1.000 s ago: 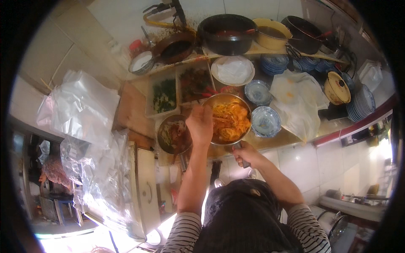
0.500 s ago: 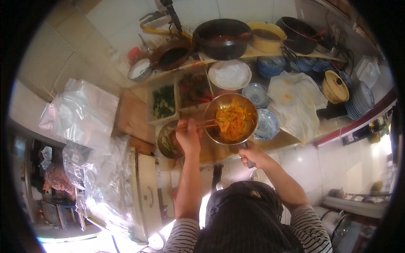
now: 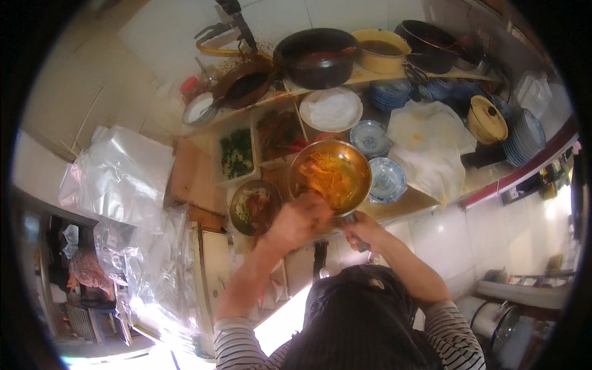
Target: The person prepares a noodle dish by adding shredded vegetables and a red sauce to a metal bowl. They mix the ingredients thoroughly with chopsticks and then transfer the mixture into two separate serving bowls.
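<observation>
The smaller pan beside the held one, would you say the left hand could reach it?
Probably yes: the left hand is close to the smaller pan, with nothing visible between them.

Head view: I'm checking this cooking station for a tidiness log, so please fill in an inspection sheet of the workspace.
Surface: tan counter, mostly covered.
Things in hand: pan with orange-coloured food in it.
Clutter: second pan, blue-and-white bowls and a stained white cloth nearby.
Hands: right hand grips the pan's handle; left hand, blurred, is at the pan's near side, its hold unclear.
Cables: none clearly made out; a yellow tube shows near the tiled wall.
Surroundings: dark pots on the shelf behind, plastic bags at left.
</observation>
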Tool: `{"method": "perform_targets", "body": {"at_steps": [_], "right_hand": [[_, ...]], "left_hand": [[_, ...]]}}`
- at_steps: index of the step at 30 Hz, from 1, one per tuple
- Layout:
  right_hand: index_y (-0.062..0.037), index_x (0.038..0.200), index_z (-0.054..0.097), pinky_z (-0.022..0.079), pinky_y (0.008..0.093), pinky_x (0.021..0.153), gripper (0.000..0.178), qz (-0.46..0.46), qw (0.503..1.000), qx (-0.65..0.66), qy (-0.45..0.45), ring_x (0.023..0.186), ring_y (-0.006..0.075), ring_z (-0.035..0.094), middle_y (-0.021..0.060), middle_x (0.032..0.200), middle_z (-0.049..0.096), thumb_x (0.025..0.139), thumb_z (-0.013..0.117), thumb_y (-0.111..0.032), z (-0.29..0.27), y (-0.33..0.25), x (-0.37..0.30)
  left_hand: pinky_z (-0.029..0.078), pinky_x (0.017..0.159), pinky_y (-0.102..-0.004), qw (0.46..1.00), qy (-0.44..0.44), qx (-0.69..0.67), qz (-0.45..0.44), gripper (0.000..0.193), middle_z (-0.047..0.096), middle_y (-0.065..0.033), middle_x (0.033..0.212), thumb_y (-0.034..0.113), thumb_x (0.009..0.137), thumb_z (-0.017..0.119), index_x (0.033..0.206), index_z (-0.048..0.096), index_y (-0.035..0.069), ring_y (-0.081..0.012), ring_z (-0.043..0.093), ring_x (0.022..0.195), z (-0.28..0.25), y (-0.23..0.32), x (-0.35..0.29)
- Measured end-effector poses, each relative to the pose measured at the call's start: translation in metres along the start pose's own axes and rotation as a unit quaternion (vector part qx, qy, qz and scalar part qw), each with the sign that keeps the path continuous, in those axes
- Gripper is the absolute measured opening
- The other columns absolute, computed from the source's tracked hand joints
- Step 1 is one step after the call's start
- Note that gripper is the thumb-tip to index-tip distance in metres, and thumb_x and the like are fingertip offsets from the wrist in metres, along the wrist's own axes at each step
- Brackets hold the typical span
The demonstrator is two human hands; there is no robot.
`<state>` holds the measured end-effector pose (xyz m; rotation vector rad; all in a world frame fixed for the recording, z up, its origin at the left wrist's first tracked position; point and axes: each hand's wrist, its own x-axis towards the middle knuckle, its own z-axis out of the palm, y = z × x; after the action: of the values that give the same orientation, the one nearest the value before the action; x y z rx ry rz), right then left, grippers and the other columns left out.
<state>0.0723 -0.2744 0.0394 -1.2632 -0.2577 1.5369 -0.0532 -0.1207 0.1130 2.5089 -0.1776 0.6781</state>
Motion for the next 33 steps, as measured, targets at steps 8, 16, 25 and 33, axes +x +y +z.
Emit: {"method": "perform_targets", "body": {"at_steps": [8,16,25,33], "right_hand": [[-0.0020,0.087,0.043,0.039,0.0324,0.035,0.012,0.010,1.000,0.001,0.003,0.041,0.0151,0.045,0.0058,0.057,0.047,0.081,0.053,-0.002,-0.001,0.015,0.000],[-0.0047,0.080,0.044,0.038,0.0306,0.036,0.010,-0.001,0.999,0.037,0.018,0.042,0.0134,0.044,0.0047,0.057,0.045,0.078,0.052,-0.001,-0.009,0.020,0.003],[-0.0062,0.085,0.043,0.036,0.0277,0.035,0.015,0.046,0.998,0.028,0.014,0.041,0.0116,0.041,0.0036,0.057,0.043,0.077,0.055,-0.001,-0.012,0.016,0.000],[-0.0075,0.084,0.043,0.037,0.0287,0.036,0.017,0.054,0.997,0.055,-0.002,0.043,0.0115,0.042,0.0030,0.059,0.044,0.074,0.055,0.000,-0.023,0.019,-0.004]], "left_hand": [[0.048,0.065,-0.0334,0.995,0.017,-0.067,-0.079,0.006,0.060,-0.0117,0.076,0.005,0.081,0.062,0.081,0.058,0.000,-0.0217,0.060,0.070,0.010,-0.019,0.025],[0.043,0.056,-0.0309,0.958,-0.073,0.037,-0.274,0.019,0.056,-0.0129,0.064,0.014,0.087,0.059,0.078,0.057,-0.001,-0.0161,0.051,0.056,-0.025,-0.030,0.068],[0.044,0.059,-0.0297,0.917,-0.003,-0.267,-0.298,0.025,0.051,-0.0039,0.063,0.021,0.090,0.054,0.073,0.047,0.003,-0.0123,0.047,0.060,-0.041,-0.072,0.093],[0.044,0.061,-0.0302,0.874,-0.014,-0.324,-0.362,0.018,0.054,-0.0061,0.065,0.015,0.086,0.056,0.074,0.052,0.002,-0.0122,0.053,0.066,-0.049,-0.101,0.083]]}}
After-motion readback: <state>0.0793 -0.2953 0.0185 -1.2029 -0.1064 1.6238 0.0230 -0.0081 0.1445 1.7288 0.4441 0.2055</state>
